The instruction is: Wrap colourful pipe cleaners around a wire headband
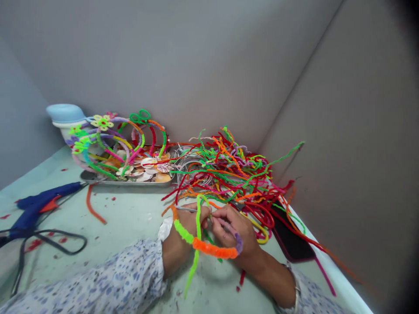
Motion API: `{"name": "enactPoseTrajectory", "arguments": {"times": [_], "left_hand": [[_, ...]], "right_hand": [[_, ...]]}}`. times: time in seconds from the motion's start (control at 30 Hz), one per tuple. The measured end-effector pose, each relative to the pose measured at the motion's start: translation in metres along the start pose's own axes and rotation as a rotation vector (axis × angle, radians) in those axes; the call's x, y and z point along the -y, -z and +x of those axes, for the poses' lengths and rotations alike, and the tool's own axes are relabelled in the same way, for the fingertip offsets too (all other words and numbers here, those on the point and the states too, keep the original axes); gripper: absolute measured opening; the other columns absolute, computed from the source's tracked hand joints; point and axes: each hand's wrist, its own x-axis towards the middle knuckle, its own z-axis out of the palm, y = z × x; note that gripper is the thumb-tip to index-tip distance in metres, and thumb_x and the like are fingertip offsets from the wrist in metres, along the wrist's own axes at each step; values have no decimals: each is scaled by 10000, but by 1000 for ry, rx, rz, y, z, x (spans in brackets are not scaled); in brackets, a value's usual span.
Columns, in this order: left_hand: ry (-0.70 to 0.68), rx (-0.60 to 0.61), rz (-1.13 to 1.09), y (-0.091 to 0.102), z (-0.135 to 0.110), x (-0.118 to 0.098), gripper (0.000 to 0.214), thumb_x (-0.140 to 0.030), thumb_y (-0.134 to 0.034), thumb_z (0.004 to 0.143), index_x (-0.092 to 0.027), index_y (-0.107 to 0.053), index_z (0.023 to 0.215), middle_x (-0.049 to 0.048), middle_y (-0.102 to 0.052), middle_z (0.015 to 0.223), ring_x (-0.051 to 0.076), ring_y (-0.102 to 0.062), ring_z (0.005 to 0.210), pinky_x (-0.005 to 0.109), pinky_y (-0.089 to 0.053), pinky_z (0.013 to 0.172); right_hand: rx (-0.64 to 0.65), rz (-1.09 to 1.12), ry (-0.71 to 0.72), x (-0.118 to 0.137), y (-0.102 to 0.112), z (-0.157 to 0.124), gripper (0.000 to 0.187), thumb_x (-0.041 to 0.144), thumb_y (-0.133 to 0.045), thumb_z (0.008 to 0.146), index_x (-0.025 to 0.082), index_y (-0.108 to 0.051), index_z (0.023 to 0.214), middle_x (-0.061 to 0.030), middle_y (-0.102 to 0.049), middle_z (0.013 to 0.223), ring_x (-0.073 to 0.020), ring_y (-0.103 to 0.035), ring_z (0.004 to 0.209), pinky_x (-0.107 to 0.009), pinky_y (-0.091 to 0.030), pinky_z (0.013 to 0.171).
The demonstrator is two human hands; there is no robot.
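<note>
A ring-shaped headband [214,248] wrapped in orange, lime green and purple pipe cleaner hangs in front of my hands, its wrapped curve toward me. My right hand [237,229] is closed in a pinch on the pale purple end of this band. Closed too, my left hand [186,231] meets the right fingertips, gripping at the same spot. A lime green pipe cleaner [198,220] loops over the left fingers and dangles below the band. Exactly how the pieces join between the fingertips is hidden. A dark green strand [207,237] shows between the hands.
Finished-looking headbands with flowers [103,123] stand in a metal tray [131,183] of shells, beside a blue-lidded container [67,113]. Loose pipe cleaners [235,161] heap at back right, over wire coils [193,168]. A blue glue gun [39,205] lies left; a dark phone [293,240] right.
</note>
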Motion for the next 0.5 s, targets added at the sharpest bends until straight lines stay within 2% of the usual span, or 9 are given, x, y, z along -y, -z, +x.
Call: {"name": "enactPoseTrajectory", "arguments": {"times": [0.13,0.27,0.37,0.5], "left_hand": [[-69,36,108,6,-1,3,323,-292,-525,758,-192,-479,455,-19,-441,437,116,-401,418,258,-260,432],[-192,80,184,8,-4,3,278,-306,-506,783,-191,-542,533,-7,-500,544,115,-403,463,262,-266,467],[-111,41,175,6,-3,4,354,-365,-492,790,-194,-488,480,-12,-453,473,119,-406,438,268,-270,456],[-7,-17,68,2,1,4,392,-437,-489,783,-189,-512,481,-10,-458,434,115,-408,402,267,-299,446]], "right_hand": [[1,-51,111,5,2,2,47,174,-511,793,207,-544,784,-22,-602,698,-150,-587,647,-250,-444,580],[-15,-77,157,6,2,2,65,166,-495,800,205,-536,768,-26,-596,684,-153,-579,640,-257,-440,582],[-2,-42,105,3,1,1,59,169,-502,799,211,-542,786,-21,-602,704,-151,-581,651,-255,-440,591],[1,12,9,-1,1,1,67,173,-518,803,213,-556,842,-14,-614,757,-144,-584,682,-252,-448,629]]}}
